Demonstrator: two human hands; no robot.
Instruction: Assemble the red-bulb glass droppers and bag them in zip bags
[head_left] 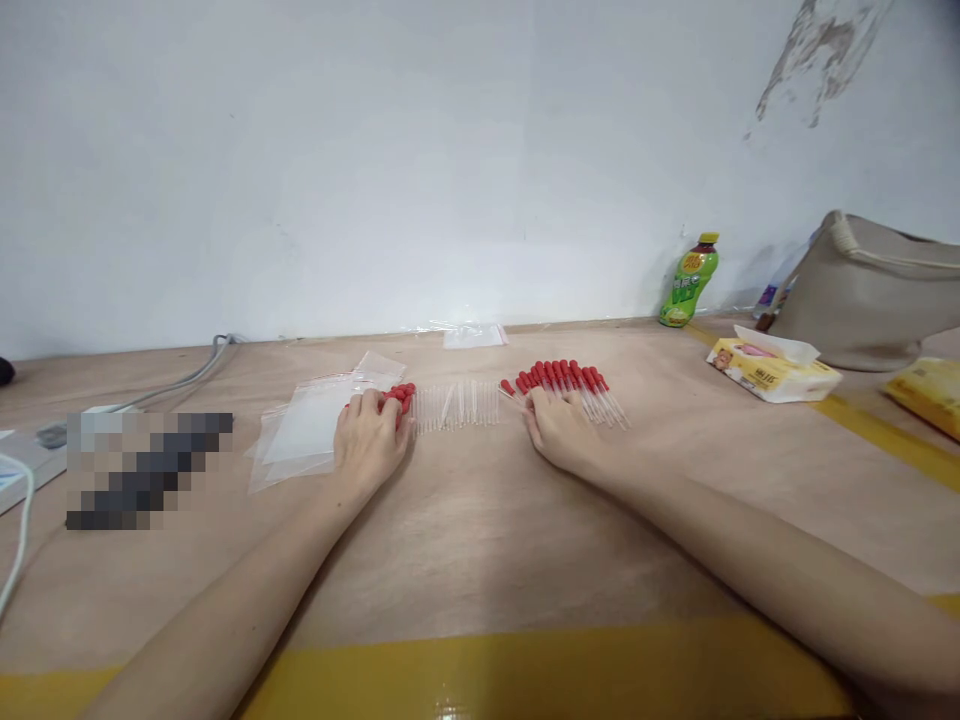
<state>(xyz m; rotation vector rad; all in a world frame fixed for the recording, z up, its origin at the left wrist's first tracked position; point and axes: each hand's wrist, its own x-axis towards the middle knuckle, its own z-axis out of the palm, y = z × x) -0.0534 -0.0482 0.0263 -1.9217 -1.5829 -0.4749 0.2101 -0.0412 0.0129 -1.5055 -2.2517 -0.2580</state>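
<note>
My left hand (369, 432) is curled over several red rubber caps (403, 393), its fingers bent round them at the left end of a row of thin clear glass tubes (457, 403). To the right, my right hand (559, 425) rests beside a fanned group of droppers with red caps (564, 374) and clear stems. Its fingers are pressed together near one dropper (508, 389) that lies aslant at the group's left edge. Beneath and beyond my left hand lie clear plastic bags (304, 425).
Another clear bag (475, 337) lies by the wall. At the right stand a green bottle (688, 282), a tissue pack (774, 368) and a beige bag (862, 295). Cables (196, 377) and a pixelated dark object (161, 470) are on the left. Yellow tape (555, 665) crosses the front.
</note>
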